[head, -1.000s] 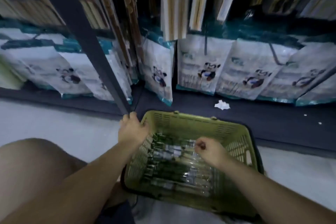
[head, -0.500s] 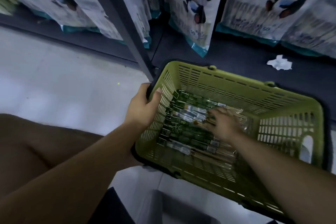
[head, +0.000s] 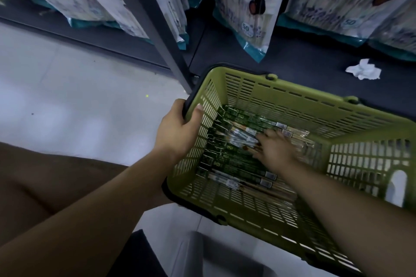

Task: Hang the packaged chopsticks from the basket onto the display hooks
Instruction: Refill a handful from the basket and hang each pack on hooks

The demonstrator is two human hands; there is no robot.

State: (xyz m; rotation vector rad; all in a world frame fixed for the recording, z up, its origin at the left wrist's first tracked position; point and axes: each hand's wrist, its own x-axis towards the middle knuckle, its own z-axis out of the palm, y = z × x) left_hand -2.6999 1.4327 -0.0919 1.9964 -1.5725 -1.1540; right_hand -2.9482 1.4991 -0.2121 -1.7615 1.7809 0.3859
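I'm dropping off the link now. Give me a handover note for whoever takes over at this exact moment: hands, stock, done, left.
Left hand: grips the left rim of the green basket, thumb inside.
Right hand: down in the basket, fingers fairly straight on the chopstick packs; slightly blurred, no pack lifted.
Stock: every pack in view lies on the basket's floor. The basket is at the foot of the dark shelf base.
Done: nothing hung that this view shows; the hooks are out of frame.
Left: take a pack, hang it, repeat.
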